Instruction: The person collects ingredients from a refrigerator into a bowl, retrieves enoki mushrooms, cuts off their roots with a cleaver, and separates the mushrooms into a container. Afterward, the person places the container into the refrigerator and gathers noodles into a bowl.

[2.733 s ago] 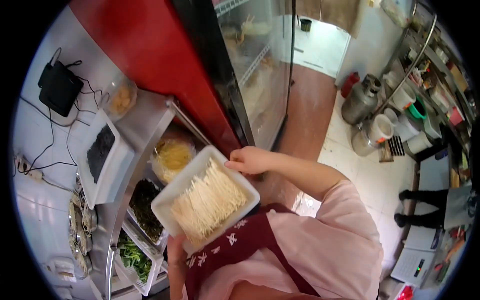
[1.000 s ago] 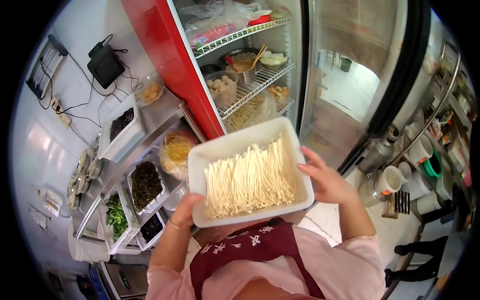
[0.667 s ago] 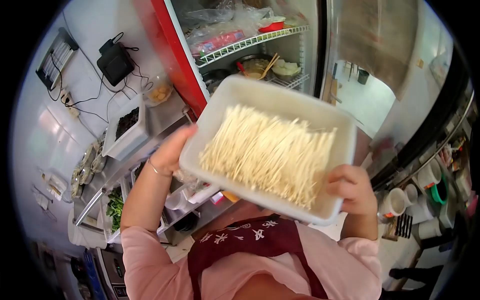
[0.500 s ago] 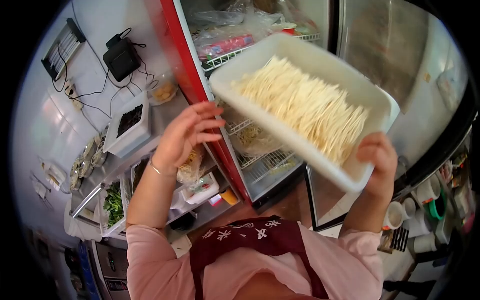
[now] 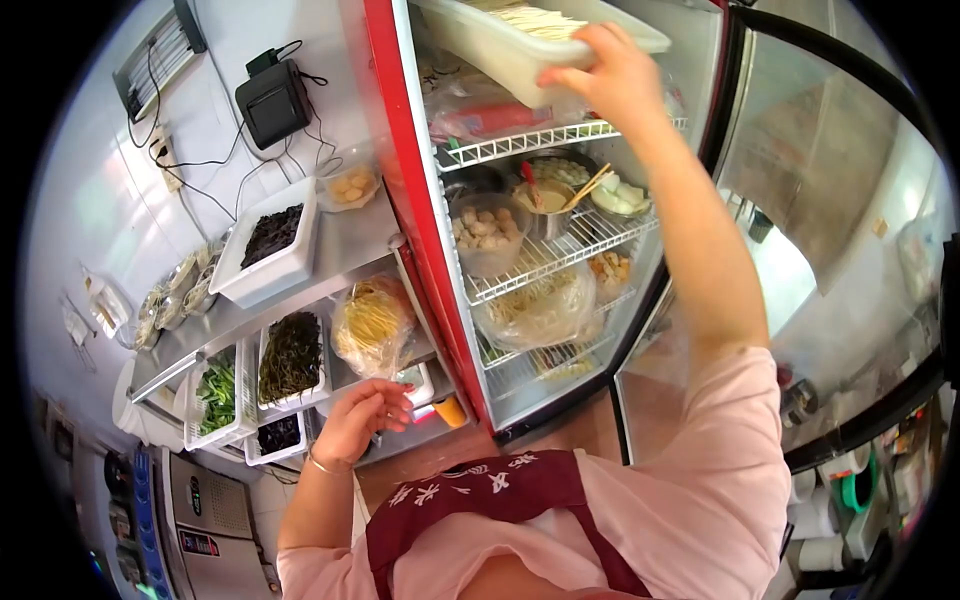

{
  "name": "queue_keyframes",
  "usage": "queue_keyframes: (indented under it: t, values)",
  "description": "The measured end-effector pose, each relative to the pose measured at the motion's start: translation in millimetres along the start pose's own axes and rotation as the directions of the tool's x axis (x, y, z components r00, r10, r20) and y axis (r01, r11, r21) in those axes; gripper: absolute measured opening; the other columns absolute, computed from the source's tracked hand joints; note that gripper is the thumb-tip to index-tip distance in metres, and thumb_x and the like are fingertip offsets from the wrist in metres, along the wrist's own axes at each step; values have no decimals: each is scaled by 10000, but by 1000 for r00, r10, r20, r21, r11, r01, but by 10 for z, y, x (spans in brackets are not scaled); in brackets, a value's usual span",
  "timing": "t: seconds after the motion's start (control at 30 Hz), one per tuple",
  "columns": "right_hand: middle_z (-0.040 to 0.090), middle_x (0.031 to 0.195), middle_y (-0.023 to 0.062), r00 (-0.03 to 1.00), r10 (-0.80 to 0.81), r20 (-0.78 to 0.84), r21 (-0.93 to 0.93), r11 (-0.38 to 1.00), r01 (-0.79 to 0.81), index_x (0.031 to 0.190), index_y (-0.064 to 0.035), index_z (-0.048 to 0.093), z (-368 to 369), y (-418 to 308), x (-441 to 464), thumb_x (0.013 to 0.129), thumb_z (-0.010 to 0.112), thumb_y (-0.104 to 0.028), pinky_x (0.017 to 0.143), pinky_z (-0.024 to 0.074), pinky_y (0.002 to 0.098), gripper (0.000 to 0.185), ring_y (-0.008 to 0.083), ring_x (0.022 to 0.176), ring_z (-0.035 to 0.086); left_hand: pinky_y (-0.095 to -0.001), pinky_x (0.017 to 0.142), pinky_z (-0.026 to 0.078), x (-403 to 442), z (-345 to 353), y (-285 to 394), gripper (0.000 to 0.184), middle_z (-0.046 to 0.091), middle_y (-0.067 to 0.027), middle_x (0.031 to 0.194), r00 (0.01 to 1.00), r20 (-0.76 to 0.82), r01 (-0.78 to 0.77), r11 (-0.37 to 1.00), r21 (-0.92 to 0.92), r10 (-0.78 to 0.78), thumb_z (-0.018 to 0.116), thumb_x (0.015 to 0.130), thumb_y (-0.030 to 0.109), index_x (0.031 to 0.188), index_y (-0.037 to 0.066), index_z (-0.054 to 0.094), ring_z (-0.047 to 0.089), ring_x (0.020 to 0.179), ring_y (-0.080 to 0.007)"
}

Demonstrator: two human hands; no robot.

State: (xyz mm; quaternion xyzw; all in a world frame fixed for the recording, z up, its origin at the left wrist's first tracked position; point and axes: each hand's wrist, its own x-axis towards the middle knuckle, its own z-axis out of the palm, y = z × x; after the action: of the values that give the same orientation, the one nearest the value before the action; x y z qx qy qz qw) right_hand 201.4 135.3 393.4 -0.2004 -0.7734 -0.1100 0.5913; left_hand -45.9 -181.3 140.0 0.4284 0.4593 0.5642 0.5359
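Observation:
My right hand grips the near rim of a white plastic tub, raised at the upper part of the open fridge. Pale, thin noodle-like strips lie inside it; the frame's top edge cuts off part of the tub. Beneath it, plastic-wrapped food sits on the top visible wire shelf. My left hand is empty, its fingers loosely bent and apart. It hovers low in front of the side shelving, below a bag of yellow strands.
The fridge's glass door stands open on the right. A lower rack holds a tub of round balls, a pot with utensils and a bowl of white pieces. Left, a steel counter carries a bin of dark food.
The tub has gone from in front of me up and forward to the fridge's upper part, my right arm now stretched out. My left hand has dropped away from it.

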Motion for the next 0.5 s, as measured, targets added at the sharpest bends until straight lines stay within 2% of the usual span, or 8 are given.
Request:
queue_keyframes:
  t: [0.07, 0.1, 0.2, 0.23, 0.27, 0.37, 0.47, 0.5]
  values:
    - [584, 992, 91, 982, -148, -120, -95, 986, 137, 981, -48, 609, 516, 176, 248, 648, 780, -359, 750, 487, 360, 487, 288, 879, 599, -318, 741, 515, -73, -68, -121, 287, 616, -145, 1002, 998, -69, -4, 999, -45, 1, 434, 940, 177, 1133, -24, 505, 621, 868, -213]
    - [584, 992, 91, 980, -154, -124, -84, 986, 145, 981, -48, 609, 714, 154, 280, 648, 780, -359, 750, 487, 360, 487, 288, 879, 599, -319, 742, 514, -98, -100, -161, 287, 617, -147, 1003, 996, -88, -3, 997, -74, -4, 440, 940, 182, 1131, -22, 505, 623, 867, -215]
    - [575, 1063, 139, 996, -69, -50, -25, 997, 68, 1043, -55, 596, 1214, 115, 262, 717, 726, -345, 800, 485, 398, 456, 313, 919, 599, -323, 709, 536, -147, -131, -324, 288, 619, -156, 971, 984, -178, -15, 995, -96, -2, 446, 942, 202, 1111, -20, 515, 634, 827, -236]
    - [566, 1094, 157, 993, -59, 105, -6, 998, 60, 1086, -65, 581, 1357, 126, 184, 748, 697, -318, 824, 479, 416, 438, 334, 963, 580, -325, 713, 537, -161, -160, -378, 290, 622, -158, 973, 982, -190, -4, 993, -122, -19, 452, 939, 201, 1117, -19, 514, 635, 832, -236]
    - [557, 1124, 175, 965, -53, 258, 9, 999, 53, 1129, -74, 565, 1419, 99, 148, 779, 667, -291, 847, 474, 433, 424, 355, 1008, 561, -326, 717, 538, -172, -178, -419, 293, 624, -159, 974, 979, -201, 6, 989, -151, -36, 459, 936, 200, 1123, -19, 513, 637, 837, -237]
    - [558, 1137, 164, 930, -59, 363, 87, 996, 30, 1161, -97, 558, 1299, 172, 106, 808, 624, -253, 873, 462, 426, 391, 350, 1015, 562, -337, 720, 538, -192, -170, -519, 288, 631, -158, 978, 965, -253, 19, 985, -172, -63, 477, 931, 209, 1109, -13, 524, 640, 843, -235]
    - [556, 1156, 165, 918, -181, 354, 150, 979, 136, 1177, -120, 555, 1057, 196, 126, 826, 591, -192, 896, 443, 395, 360, 323, 1063, 540, -340, 720, 538, -181, -199, -585, 276, 636, -148, 976, 957, -273, 50, 982, -181, -100, 476, 936, 222, 1085, -2, 536, 641, 842, -232]
    - [565, 1153, 140, 925, -207, 320, 143, 975, 169, 1161, -129, 565, 1010, 204, 127, 820, 582, -165, 879, 450, 394, 343, 318, 1054, 544, -335, 719, 536, -159, -203, -602, 273, 636, -144, 975, 955, -277, 56, 980, -192, -108, 471, 939, 221, 1088, 2, 536, 640, 843, -228]
